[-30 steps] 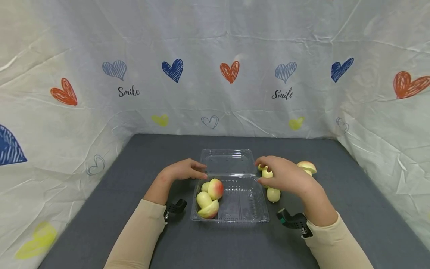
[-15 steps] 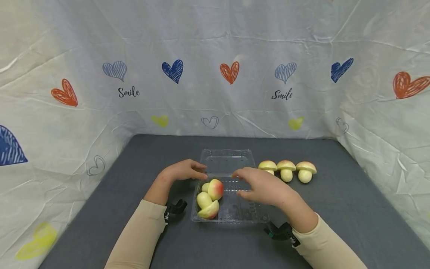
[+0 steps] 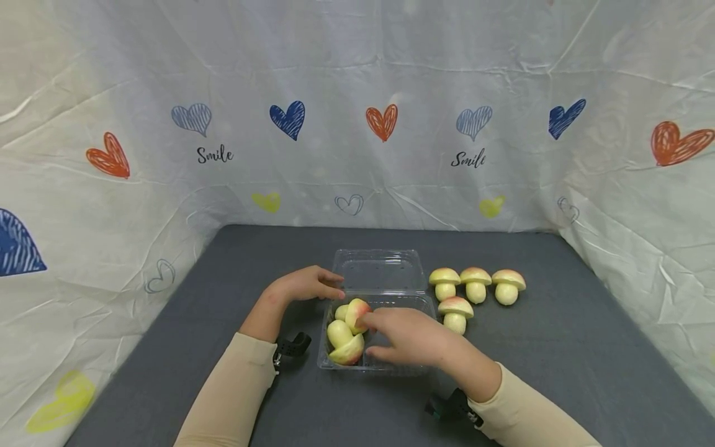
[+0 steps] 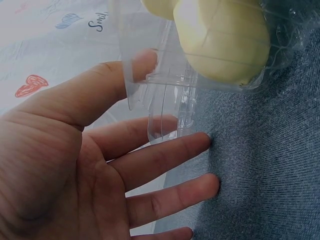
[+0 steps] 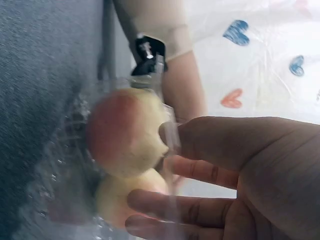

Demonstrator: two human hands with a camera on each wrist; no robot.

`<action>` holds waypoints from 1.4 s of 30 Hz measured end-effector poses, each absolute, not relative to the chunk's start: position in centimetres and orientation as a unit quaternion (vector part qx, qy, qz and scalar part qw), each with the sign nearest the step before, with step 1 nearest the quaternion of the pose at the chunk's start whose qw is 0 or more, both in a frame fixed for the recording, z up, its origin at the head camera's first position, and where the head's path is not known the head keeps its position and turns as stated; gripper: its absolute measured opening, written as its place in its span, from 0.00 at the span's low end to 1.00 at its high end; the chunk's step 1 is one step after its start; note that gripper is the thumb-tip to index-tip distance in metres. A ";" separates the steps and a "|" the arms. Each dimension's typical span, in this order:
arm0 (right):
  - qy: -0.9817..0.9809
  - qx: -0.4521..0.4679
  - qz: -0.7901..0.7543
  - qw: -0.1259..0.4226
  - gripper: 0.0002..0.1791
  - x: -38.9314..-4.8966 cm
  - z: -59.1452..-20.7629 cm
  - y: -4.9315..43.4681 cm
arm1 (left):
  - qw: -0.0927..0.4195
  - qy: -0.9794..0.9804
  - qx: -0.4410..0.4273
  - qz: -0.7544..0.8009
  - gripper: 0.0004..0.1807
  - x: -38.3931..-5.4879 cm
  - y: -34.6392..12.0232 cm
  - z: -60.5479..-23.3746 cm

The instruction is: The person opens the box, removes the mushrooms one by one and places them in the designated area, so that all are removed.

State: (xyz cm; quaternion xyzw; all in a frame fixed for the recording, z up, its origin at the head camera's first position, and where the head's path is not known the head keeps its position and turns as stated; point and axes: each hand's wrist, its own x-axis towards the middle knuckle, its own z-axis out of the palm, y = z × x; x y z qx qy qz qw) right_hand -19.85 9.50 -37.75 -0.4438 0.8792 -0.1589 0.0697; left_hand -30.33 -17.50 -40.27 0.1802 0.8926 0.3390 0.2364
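A clear plastic clamshell box [image 3: 326,361] lies with its lid [image 3: 380,267] folded back. Two mushrooms with pale stems and yellow-red caps fill its left side: the nearer mushroom [image 3: 339,335] and the farther mushroom [image 3: 357,313]. My left hand [image 3: 304,284] stays at the box's back left corner, fingers loosely extended around the hinge edge, as the left wrist view shows too. Over the box, my right hand [image 3: 410,338] reaches to the two mushrooms, thumb and fingers apart. In the right wrist view its fingertips [image 5: 142,200] overlap a cap; contact is unclear.
Right of the box several more mushrooms [image 3: 476,284] stand on their stems, one mushroom [image 3: 455,315] nearer than the others. A dark grey cloth [image 3: 268,248] covers the table. Behind hangs a white curtain [image 3: 335,167] printed with hearts.
My right hand has moved left and nearer, from the mushrooms right of the box to those inside it, uncovering the standing ones. My left hand has stayed in place.
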 end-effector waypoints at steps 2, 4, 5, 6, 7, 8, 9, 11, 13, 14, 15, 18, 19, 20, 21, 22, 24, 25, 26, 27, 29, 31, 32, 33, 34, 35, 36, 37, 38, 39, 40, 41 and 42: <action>0.876 -0.450 -0.157 0.080 0.21 -19.8 -38.3 9.1 | 0.234 0.893 0.180 0.338 0.36 -30.3 -17.5 -40.3; 0.873 -0.451 -0.163 0.091 0.21 -19.9 -38.7 8.9 | 0.232 0.894 0.183 0.338 0.36 -30.2 -17.5 -40.3; 0.871 -0.451 -0.168 0.096 0.20 -19.9 -38.8 8.8 | 0.231 0.894 0.184 0.338 0.36 -30.2 -17.5 -40.3; 0.870 -0.450 -0.172 0.100 0.20 -20.0 -39.0 8.7 | 0.230 0.894 0.185 0.338 0.37 -30.2 -17.5 -40.3; 0.869 -0.450 -0.178 0.105 0.19 -20.0 -39.0 8.6 | 0.229 0.894 0.185 0.338 0.37 -30.2 -17.5 -40.3; 0.867 -0.450 -0.186 0.108 0.19 -20.0 -39.1 8.6 | 0.228 0.894 0.185 0.338 0.37 -30.2 -17.5 -40.3; 0.865 -0.449 -0.194 0.112 0.18 -20.1 -39.2 8.6 | 0.227 0.894 0.186 0.337 0.37 -30.3 -17.5 -40.3; 0.861 -0.448 -0.208 0.120 0.16 -20.1 -39.2 8.5 | 0.226 0.895 0.186 0.336 0.37 -30.3 -17.5 -40.3; 0.857 -0.446 -0.220 0.136 0.16 -20.1 -39.3 8.6 | 0.226 0.896 0.186 0.335 0.36 -30.3 -17.5 -40.3; 0.853 -0.446 -0.227 0.147 0.16 -20.1 -39.2 8.6 | 0.226 0.896 0.187 0.334 0.36 -30.2 -17.5 -40.3; 0.850 -0.447 -0.231 0.159 0.17 -20.1 -39.2 8.6 | 0.226 0.896 0.187 0.333 0.36 -30.2 -17.5 -40.3; 0.837 -0.448 -0.243 0.200 0.20 -20.1 -39.1 8.7 | 0.225 0.896 0.187 0.335 0.36 -30.2 -17.4 -40.3; 0.833 -0.447 -0.248 0.213 0.21 -20.2 -39.1 8.8 | 0.225 0.896 0.187 0.335 0.35 -30.2 -17.4 -40.3; 0.830 -0.447 -0.250 0.222 0.22 -20.2 -39.1 8.8 | 0.225 0.896 0.186 0.335 0.35 -30.2 -17.5 -40.3; 0.827 -0.447 -0.253 0.230 0.22 -20.3 -39.1 8.8 | 0.224 0.896 0.186 0.336 0.35 -30.2 -17.5 -40.3; 0.825 -0.445 -0.257 0.235 0.22 -20.3 -39.1 8.8 | 0.224 0.896 0.185 0.336 0.35 -30.2 -17.5 -40.3; 0.820 -0.444 -0.267 0.244 0.22 -20.4 -39.0 8.9 | 0.224 0.896 0.185 0.336 0.35 -30.2 -17.5 -40.3; 0.818 -0.443 -0.272 0.247 0.22 -20.4 -39.0 9.0 | 0.223 0.896 0.185 0.335 0.35 -30.2 -17.4 -40.3; 0.816 -0.443 -0.276 0.249 0.23 -20.4 -38.9 9.1 | 0.224 0.897 0.184 0.335 0.35 -30.2 -17.4 -40.3; 0.815 -0.443 -0.278 0.250 0.22 -20.5 -38.8 9.2 | 0.224 0.897 0.183 0.335 0.35 -30.2 -17.4 -40.3; 0.813 -0.443 -0.282 0.252 0.21 -20.6 -38.5 9.5 | 0.224 0.897 0.182 0.335 0.35 -30.2 -17.3 -40.3; 0.814 -0.441 -0.282 0.250 0.18 -20.7 -38.2 9.9 | 0.225 0.896 0.179 0.338 0.35 -30.2 -17.3 -40.4; 0.816 -0.439 -0.282 0.248 0.17 -20.7 -38.0 10.1 | 0.226 0.895 0.178 0.340 0.35 -30.2 -17.3 -40.4; 0.819 -0.436 -0.280 0.247 0.16 -20.8 -37.8 10.3 | 0.226 0.895 0.178 0.341 0.35 -30.2 -17.3 -40.4; 0.821 -0.434 -0.280 0.245 0.15 -20.8 -37.6 10.5 | 0.228 0.894 0.178 0.343 0.35 -30.1 -17.3 -40.4; 0.823 -0.430 -0.277 0.245 0.14 -20.9 -37.4 10.7 | 0.228 0.893 0.179 0.344 0.36 -30.1 -17.4 -40.4; 0.825 -0.426 -0.277 0.247 0.14 -20.9 -37.3 10.9 | 0.229 0.892 0.179 0.345 0.36 -30.1 -17.4 -40.4; 0.825 -0.422 -0.279 0.253 0.15 -20.9 -37.2 11.0 | 0.230 0.892 0.179 0.346 0.36 -30.1 -17.4 -40.4; 0.824 -0.419 -0.280 0.259 0.15 -20.9 -37.2 11.0 | 0.230 0.892 0.180 0.345 0.36 -30.1 -17.4 -40.4; 0.822 -0.418 -0.280 0.266 0.16 -21.0 -37.2 11.0 | 0.230 0.892 0.181 0.344 0.36 -30.1 -17.4 -40.3; 0.817 -0.418 -0.284 0.278 0.17 -21.0 -37.3 10.9 | 0.230 0.892 0.181 0.344 0.36 -30.1 -17.4 -40.3; 0.809 -0.416 -0.292 0.293 0.18 -21.0 -37.4 10.7 | 0.230 0.892 0.182 0.343 0.36 -30.1 -17.4 -40.3; 0.801 -0.417 -0.301 0.306 0.19 -21.0 -37.6 10.5 | 0.231 0.892 0.182 0.344 0.36 -30.1 -17.4 -40.3</action>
